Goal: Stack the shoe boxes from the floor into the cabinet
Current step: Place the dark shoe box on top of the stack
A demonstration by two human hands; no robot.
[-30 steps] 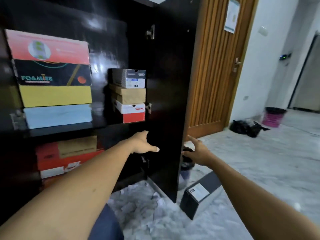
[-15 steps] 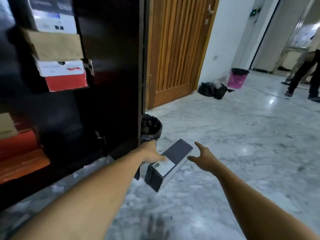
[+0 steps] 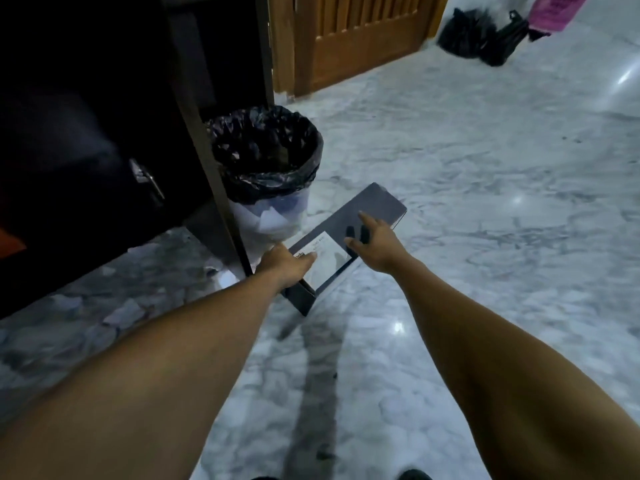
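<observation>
A dark grey shoe box [image 3: 375,204] with a white label lies on the marble floor beside the dark cabinet's open door [image 3: 211,174]. My left hand [image 3: 289,263] touches the box's near left end at the label, fingers extended. My right hand [image 3: 372,242] hovers over the lid with fingers spread; whether it touches is unclear. The cabinet's inside [image 3: 69,116] is dark, and only an orange box corner [image 3: 8,240] shows at the left edge.
A bin lined with a black bag [image 3: 266,161] stands right behind the box, against the cabinet door. A wooden door [image 3: 363,36] is beyond. Black bags [image 3: 481,32] and a pink bin [image 3: 554,10] sit far right. Paper scraps [image 3: 121,311] litter the floor by the cabinet.
My view has dropped from the cabinet shelves to the floor. Both hands have come down from the door's edge to the grey box, the right one now over its lid.
</observation>
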